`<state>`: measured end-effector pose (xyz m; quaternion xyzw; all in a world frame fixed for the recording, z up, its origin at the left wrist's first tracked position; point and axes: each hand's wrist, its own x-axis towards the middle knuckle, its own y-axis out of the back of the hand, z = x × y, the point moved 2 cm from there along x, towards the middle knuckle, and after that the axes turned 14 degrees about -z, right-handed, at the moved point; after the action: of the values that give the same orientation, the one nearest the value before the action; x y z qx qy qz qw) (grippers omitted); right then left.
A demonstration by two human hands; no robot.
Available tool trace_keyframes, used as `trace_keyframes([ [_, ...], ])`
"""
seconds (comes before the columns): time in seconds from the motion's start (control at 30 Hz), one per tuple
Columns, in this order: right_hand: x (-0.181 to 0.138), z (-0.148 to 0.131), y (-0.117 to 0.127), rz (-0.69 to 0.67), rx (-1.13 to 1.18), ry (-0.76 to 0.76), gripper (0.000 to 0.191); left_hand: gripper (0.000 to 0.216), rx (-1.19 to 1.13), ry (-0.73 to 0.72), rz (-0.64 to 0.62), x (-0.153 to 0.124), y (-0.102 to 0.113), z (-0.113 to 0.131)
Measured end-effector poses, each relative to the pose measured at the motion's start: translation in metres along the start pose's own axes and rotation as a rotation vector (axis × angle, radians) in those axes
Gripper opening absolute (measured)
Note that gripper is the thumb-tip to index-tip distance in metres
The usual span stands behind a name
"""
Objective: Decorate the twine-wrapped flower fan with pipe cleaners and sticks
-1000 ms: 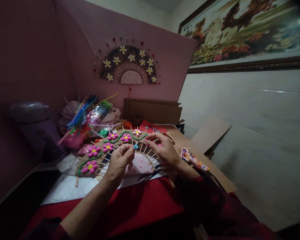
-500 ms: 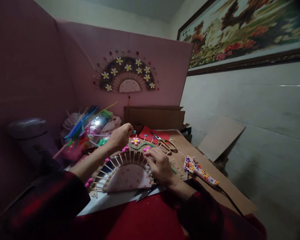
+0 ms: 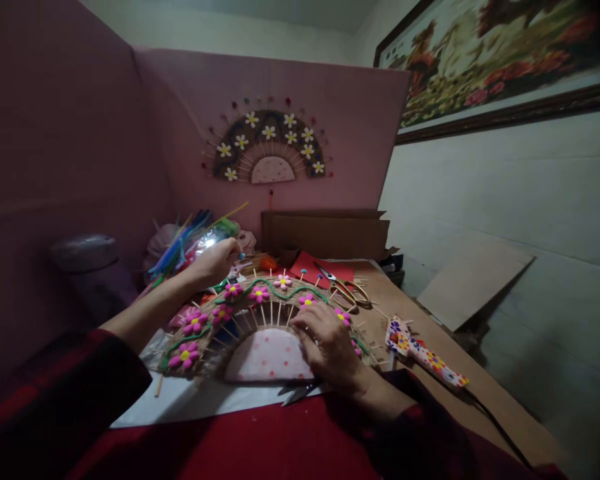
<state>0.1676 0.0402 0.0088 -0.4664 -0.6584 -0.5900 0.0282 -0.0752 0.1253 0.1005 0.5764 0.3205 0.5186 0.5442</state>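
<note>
Blue ball point(image 3: 242, 256) at left fingers point(image 3: 234, 249); fan point(image 3: 266, 340) under right fingers point(image 3: 311, 320).

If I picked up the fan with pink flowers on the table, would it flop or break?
The fan would probably stay fairly stiff, since straight sticks run across its gap. It may be light for its size, with those open spaces between the sticks. Squeezing could perhaps snap something, because the sticks look thin.

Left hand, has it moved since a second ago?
Yes: against the wall fan, the left hand has moved up and somewhat left in the picture.
</note>
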Motion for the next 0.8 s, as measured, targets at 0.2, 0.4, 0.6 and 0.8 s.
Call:
trace_keyframes([
  [0.2, -0.002, 0.001, -0.004, -0.051, 0.016, 0.000, 0.008, 0.019, 0.152, 0.089, -0.166, -0.022, -0.014, -0.024],
  [0.4, -0.002, 0.002, -0.006, -0.064, 0.043, 0.009, 0.008, 0.015, 0.204, 0.164, -0.227, -0.020, -0.026, -0.039],
  [0.6, -0.004, 0.003, -0.007, -0.066, 0.055, 0.028, 0.009, 0.019, 0.202, 0.195, -0.279, -0.016, -0.034, -0.045],
  [0.8, -0.004, 0.001, -0.008, -0.073, 0.062, 0.025, 0.010, 0.021, 0.209, 0.215, -0.305, -0.016, -0.037, -0.042],
])
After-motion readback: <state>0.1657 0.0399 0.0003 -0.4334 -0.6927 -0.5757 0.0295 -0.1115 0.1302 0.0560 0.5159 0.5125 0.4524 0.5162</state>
